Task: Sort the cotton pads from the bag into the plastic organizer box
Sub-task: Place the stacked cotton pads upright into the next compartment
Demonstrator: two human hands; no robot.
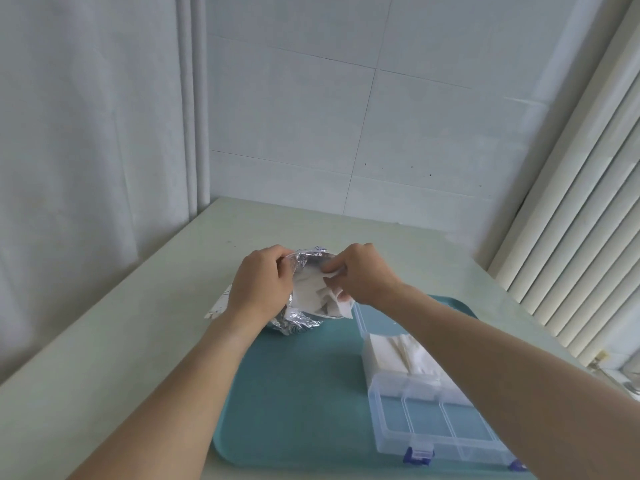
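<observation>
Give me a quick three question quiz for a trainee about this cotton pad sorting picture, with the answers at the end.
1. True or false: the organizer box stands on the teal tray.
2. Which hand holds the foil bag open at its rim? A) left hand B) right hand C) neither
3. Fill in: the right hand's fingers pinch a white ____ at the bag's mouth.

Key
1. True. It stands on the tray's right side, lid open, with a stack of cotton pads already in a far compartment.
2. A.
3. Cotton pad, pinched above the other pads in the bag.
</observation>
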